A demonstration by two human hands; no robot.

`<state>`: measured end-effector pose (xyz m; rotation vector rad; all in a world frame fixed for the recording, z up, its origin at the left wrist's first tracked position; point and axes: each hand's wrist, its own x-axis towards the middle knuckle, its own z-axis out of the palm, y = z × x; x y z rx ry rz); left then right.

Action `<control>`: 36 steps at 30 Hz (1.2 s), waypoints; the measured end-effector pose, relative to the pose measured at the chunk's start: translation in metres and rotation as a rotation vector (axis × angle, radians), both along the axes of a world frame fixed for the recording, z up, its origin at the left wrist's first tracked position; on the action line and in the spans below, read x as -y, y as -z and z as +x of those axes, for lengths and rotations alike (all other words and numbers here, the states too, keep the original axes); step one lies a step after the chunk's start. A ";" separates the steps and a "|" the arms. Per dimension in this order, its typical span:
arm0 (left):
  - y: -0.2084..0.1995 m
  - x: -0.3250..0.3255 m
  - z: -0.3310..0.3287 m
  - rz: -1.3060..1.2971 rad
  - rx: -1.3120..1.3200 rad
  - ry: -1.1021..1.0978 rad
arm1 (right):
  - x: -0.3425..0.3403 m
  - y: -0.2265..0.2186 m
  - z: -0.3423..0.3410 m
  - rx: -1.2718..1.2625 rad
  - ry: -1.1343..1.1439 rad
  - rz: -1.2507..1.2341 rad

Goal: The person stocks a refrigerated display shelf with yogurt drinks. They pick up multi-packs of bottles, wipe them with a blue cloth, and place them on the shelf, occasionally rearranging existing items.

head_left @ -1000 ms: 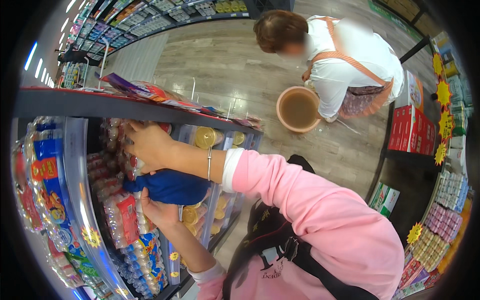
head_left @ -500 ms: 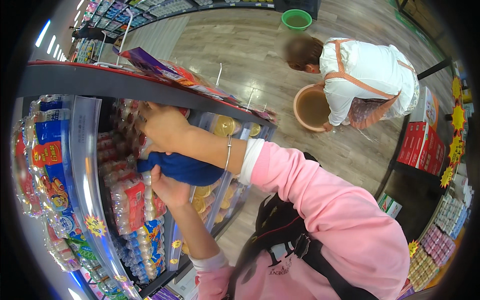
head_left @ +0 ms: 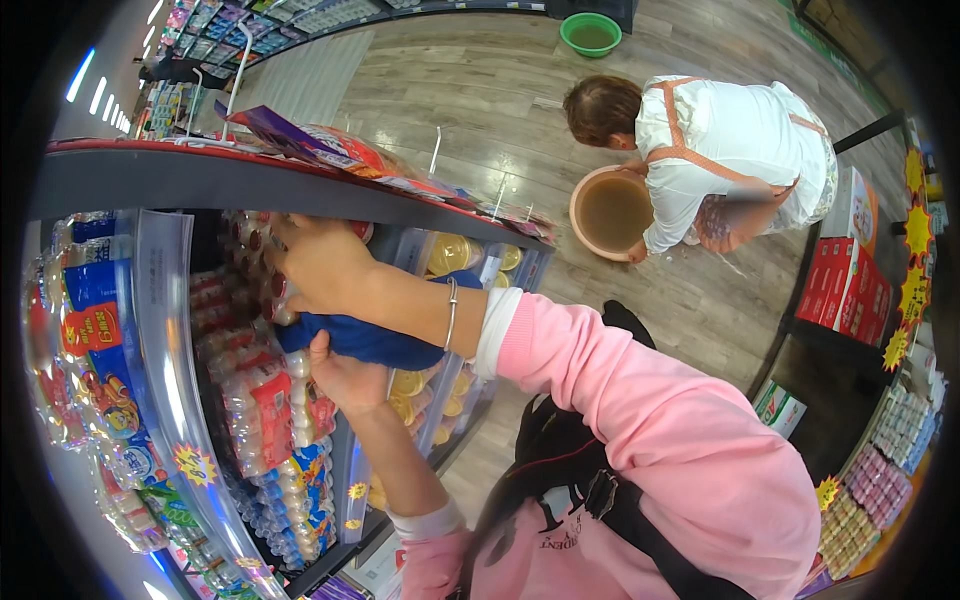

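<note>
My right hand [head_left: 325,265] reaches into the shelf compartment from the right, its fingers curled over a pack of small bottles [head_left: 262,262] with dark red caps. Its fingertips are partly lost among the bottles. Below it, my left hand [head_left: 345,378] is closed on a blue cloth [head_left: 365,340], thumb on top, the rest of its fingers hidden. The cloth hangs bunched beneath my right wrist. Nearer to me in the same compartment stands a shrink-wrapped bottle pack [head_left: 262,420] with a red label.
A clear shelf divider [head_left: 165,320] parts this row from blue-wrapped bottle packs [head_left: 105,340] on the left. Gold-lidded tubs [head_left: 450,255] fill the row at right. A dark shelf rail [head_left: 240,185] runs across. Beyond, a co-worker [head_left: 735,150] bends over a pink basin [head_left: 580,215]; a green basin [head_left: 592,48] stands farther off.
The view has shifted slightly. Both hands stay nearly in place, the right at the bottles and the left on the cloth. The co-worker still holds the basin.
</note>
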<state>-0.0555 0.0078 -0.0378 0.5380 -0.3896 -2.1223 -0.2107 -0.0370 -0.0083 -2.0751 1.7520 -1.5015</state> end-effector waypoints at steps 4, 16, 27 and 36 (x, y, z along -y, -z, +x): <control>0.004 0.007 0.010 -0.033 -0.011 0.020 | 0.003 -0.001 -0.001 0.037 -0.064 0.014; 0.001 0.013 -0.005 -0.020 -0.147 0.092 | 0.001 -0.002 -0.010 0.112 -0.074 -0.092; -0.007 -0.002 -0.032 -0.030 -0.036 -0.158 | -0.004 -0.019 -0.016 -0.160 -0.108 -0.150; -0.014 0.015 -0.022 -0.074 -0.346 -0.086 | 0.007 -0.030 0.005 -0.217 -0.141 -0.447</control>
